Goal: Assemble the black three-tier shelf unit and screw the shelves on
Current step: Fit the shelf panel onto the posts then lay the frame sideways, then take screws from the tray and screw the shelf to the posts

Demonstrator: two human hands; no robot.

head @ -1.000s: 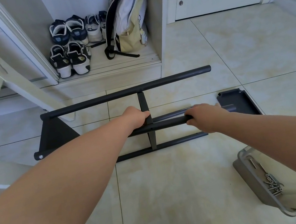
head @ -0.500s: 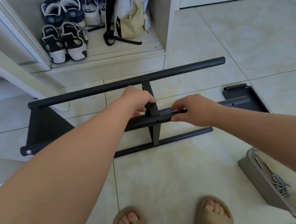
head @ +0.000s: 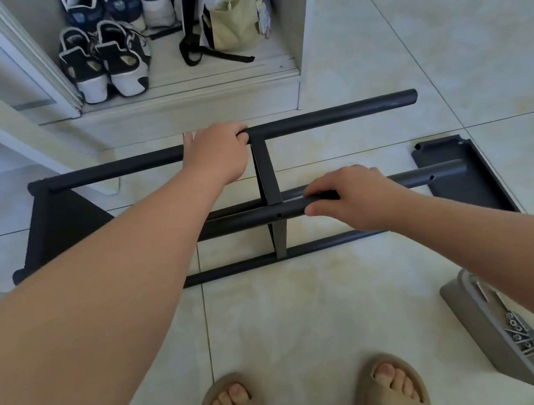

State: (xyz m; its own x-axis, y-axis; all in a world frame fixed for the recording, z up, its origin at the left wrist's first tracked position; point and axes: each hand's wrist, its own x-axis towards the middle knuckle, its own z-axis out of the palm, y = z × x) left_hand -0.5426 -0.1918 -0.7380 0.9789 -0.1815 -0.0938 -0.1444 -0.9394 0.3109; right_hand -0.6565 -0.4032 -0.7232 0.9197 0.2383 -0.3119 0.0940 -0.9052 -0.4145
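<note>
Fingers [head: 240, 134] of our left hand [head: 216, 152] now curl over the far pole [head: 332, 115], having left the middle pole [head: 244, 221], which our right hand [head: 358, 197] only pinches at the fingertips — we judge the shelf frame [head: 265, 167], lying on its side mid-picture, is being turned for the next shelf [head: 477, 202], loose at right. Pale floor tiles [head: 310, 317] carry it all — screw tray [head: 466, 318] lower right, shoes [head: 106, 63] upper left.

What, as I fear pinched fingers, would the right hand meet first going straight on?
Likely the crosspiece, just left of the right hand gripping the tube; depth unclear.
</note>
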